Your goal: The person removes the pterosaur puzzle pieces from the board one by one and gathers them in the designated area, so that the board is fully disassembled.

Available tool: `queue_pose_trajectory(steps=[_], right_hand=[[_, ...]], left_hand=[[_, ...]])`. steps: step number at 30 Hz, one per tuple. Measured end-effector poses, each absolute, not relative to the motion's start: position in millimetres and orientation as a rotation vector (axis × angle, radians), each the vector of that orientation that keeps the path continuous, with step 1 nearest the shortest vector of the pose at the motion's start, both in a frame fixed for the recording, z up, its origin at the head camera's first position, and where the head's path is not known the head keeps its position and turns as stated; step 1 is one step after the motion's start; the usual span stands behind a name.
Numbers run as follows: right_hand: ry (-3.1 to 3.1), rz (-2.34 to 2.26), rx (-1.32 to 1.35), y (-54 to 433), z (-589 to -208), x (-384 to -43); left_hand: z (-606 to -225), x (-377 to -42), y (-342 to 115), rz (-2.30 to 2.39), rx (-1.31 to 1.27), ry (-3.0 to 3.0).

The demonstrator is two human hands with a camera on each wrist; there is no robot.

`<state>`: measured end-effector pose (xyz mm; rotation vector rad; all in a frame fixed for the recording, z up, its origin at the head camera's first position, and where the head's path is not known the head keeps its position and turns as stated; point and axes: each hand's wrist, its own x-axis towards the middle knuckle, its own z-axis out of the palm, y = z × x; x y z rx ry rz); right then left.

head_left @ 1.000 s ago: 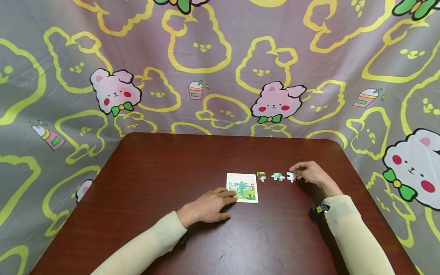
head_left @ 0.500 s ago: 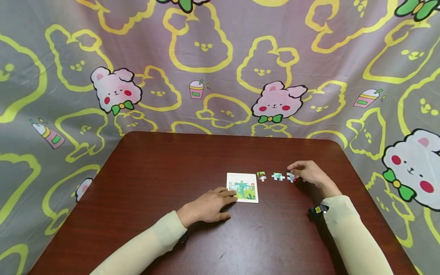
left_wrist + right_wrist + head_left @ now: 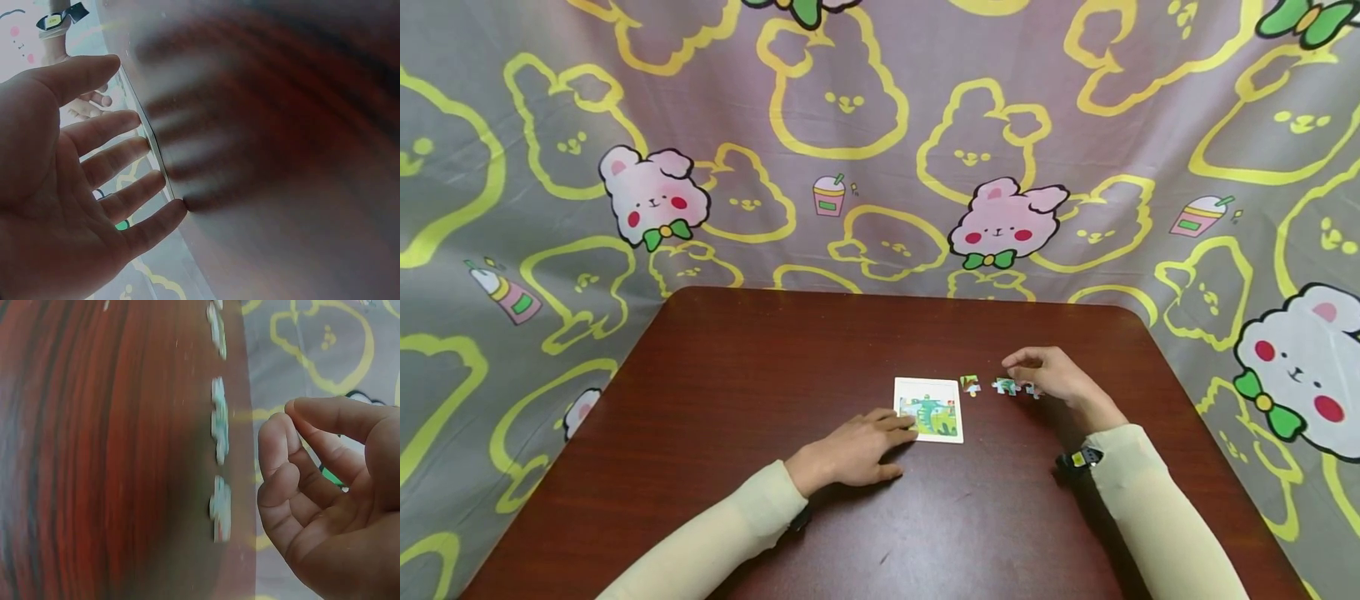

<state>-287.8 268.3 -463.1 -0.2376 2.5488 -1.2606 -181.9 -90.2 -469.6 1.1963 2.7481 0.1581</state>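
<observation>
A white-bordered picture board (image 3: pixel 931 412) printed with a green figure is laid flat on the dark red-brown table (image 3: pixel 775 358). Its 8 o'clock side is reached by the left hand (image 3: pixel 859 450); that grip is spread, with nearly straight fingers whose tips are laid over the border.

From the board's 2 o'clock corner, three loose jigsaw pieces are strung out toward 3 o'clock. The brown-and-green piece (image 3: pixel 970 384) is set just beside the board, the teal piece (image 3: pixel 1003 386) is placed farther along, and the pale piece (image 3: pixel 220 512) is found at the 3 o'clock end, near the teal one.

The last two are overhung by the right hand (image 3: pixel 1054 377), and the pale one is partly hidden by it in the head view. That grip is curled in on itself, thumb tip drawn up to the fingertips, and is held apart from the pieces.

At 12 o'clock, the table is backed by a patterned cloth (image 3: pixel 865 179).
</observation>
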Motion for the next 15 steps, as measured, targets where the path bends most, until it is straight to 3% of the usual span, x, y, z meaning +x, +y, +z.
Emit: queue_pose_trajectory(steps=[15], right_hand=[[2.52, -1.304, -0.314, 233, -461, -284]], left_hand=[[-469, -183, -90, 0.163, 1.202, 2.749]])
